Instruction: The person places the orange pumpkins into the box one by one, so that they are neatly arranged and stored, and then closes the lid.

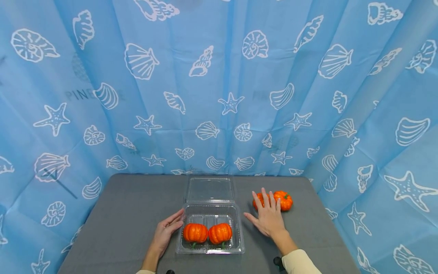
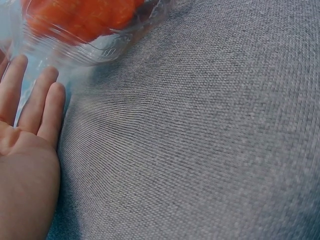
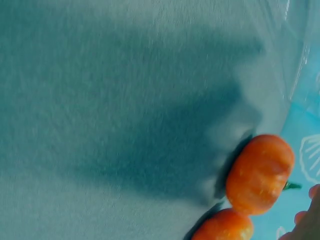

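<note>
Masking part of one far-right pumpkin (image 1: 260, 197): right hand (image 1: 268, 219), fingers spread. Left hand (image 1: 164, 233), fingers extended, at clear container (image 1: 239, 233) holding two pumpkins (image 1: 195, 232).

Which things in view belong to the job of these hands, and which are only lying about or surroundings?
Likely in the job:
- clear plastic hinged container, open, beside the left hand
- two ribbed orange pumpkins inside it
- two similar orange pumpkins outside it, near the right hand

Only surroundings:
- grey fabric-covered table
- blue curtain with white seashell prints
</note>
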`<state>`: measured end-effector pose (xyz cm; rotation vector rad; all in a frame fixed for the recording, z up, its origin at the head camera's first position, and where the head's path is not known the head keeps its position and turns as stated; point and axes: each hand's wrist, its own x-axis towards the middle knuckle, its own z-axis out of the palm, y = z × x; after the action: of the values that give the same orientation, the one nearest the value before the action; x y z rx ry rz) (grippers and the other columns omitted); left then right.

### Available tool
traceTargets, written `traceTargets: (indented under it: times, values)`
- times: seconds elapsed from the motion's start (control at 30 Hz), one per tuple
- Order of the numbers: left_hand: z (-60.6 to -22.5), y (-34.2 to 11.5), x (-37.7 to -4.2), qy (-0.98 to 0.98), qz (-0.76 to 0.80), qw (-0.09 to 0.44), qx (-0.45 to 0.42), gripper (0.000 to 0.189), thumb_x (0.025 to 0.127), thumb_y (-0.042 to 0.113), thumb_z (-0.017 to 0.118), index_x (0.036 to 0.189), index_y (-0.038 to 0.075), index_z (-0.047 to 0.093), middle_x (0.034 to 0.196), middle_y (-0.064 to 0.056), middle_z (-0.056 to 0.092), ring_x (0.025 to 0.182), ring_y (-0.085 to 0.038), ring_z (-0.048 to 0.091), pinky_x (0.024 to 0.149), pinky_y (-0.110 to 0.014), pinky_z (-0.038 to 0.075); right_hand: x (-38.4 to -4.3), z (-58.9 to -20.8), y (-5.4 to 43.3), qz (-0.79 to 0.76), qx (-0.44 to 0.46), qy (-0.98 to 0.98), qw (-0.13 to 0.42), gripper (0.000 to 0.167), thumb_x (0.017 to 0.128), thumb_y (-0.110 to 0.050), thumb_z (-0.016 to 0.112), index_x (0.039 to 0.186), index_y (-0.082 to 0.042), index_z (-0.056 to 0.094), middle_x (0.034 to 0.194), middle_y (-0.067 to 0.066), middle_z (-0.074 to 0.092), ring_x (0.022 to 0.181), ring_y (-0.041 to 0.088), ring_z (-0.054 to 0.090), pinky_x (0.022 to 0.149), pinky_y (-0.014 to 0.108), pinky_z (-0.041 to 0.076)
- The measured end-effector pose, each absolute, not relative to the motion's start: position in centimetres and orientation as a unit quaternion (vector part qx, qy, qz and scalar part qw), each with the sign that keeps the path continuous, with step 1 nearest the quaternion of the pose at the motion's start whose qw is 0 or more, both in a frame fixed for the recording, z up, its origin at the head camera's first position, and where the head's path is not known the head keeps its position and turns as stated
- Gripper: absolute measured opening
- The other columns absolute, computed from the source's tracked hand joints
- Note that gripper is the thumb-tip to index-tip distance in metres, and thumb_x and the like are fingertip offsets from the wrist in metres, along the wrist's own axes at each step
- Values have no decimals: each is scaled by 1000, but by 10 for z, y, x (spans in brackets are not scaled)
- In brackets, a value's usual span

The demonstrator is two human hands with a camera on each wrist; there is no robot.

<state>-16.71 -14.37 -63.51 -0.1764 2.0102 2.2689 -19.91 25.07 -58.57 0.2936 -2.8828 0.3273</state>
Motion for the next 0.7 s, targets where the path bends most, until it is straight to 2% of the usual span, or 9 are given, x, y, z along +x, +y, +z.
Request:
traceTargets:
  times: [0.1,0.27,0.4,0.57,0.7]
  values:
    - [-635,-144,-167,664,743,53,-60,50,93,9,70,142,3,60,148,-15,57,113,10,63,94,-9,50,-202,-584,257,109,91,-984,105,98,85,-79,57,159,-18,36,165,23,27,149,53,23,117,76,18]
    - [-635,-144,-168,664,743,54,-60,50,93,9,70,142,3,60,148,-15,57,113,9,64,94,-9,50,-209,-580,264,96,74,-989,89,102,83,-68,71,161,-14,32,164,27,27,148,53,27,118,71,27]
    - [-634,-145,-168,662,745,53,-60,49,93,9,70,141,3,60,147,-15,58,113,6,66,94,-10,50,-215,-582,269,104,69,-988,87,107,79,-60,80,160,-10,31,161,30,29,141,54,35,113,68,38]
    - [-635,-144,-168,660,747,60,-60,50,94,10,69,143,3,59,148,-15,57,115,4,66,94,-10,50,-216,-585,274,141,52,-985,85,109,74,-53,87,157,-5,34,156,32,35,129,53,44,108,66,43]
    - [-635,-144,-167,657,749,67,-59,51,95,10,68,144,2,57,150,-15,55,116,5,65,94,-11,50,-216,-588,274,165,40,-982,86,103,78,-47,86,156,-3,36,152,34,40,127,54,44,107,66,42]
